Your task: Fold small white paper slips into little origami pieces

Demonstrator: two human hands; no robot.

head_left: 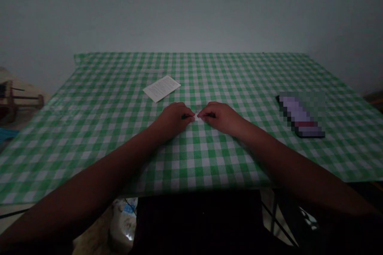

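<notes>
Both hands meet over the middle of the checked table. My left hand (176, 118) is closed in a pinch, thumb against fingertips, on one side of a small white piece (197, 117). On the other side my right hand (220, 116) pinches the same piece. It looks like a bit of white paper, but the fingers cover most of it and its kind is hard to tell. Beyond my left hand lies a printed sheet of paper (162, 88), flat and turned at an angle, touched by neither hand.
A green and white checked tablecloth (206, 155) covers the table. At the right lies a phone (299, 115), its screen blurred out. A faint, clear strip (153, 71) rests behind the sheet. Wooden furniture (24, 97) stands at the far left, and a pale wall (191, 12) rises behind.
</notes>
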